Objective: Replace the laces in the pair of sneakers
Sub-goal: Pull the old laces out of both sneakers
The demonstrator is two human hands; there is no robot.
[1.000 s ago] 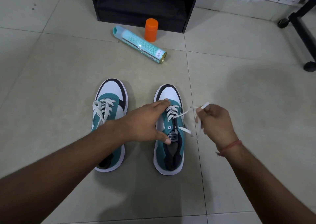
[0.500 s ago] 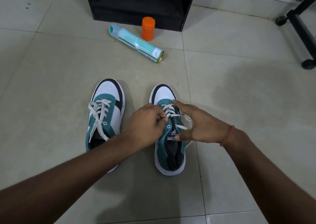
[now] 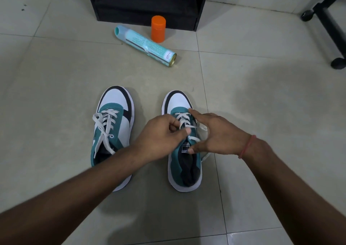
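Two hands over right sneaker (image 3: 184,162), left hand (image 3: 161,139) pinching its lace (image 3: 184,120), right hand (image 3: 215,134) spread, fingers straight

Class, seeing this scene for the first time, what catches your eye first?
Two teal-and-white sneakers stand side by side on the tiled floor; both hands work the right one's white lace. Beyond them lie a teal spray can and an upright orange cap.
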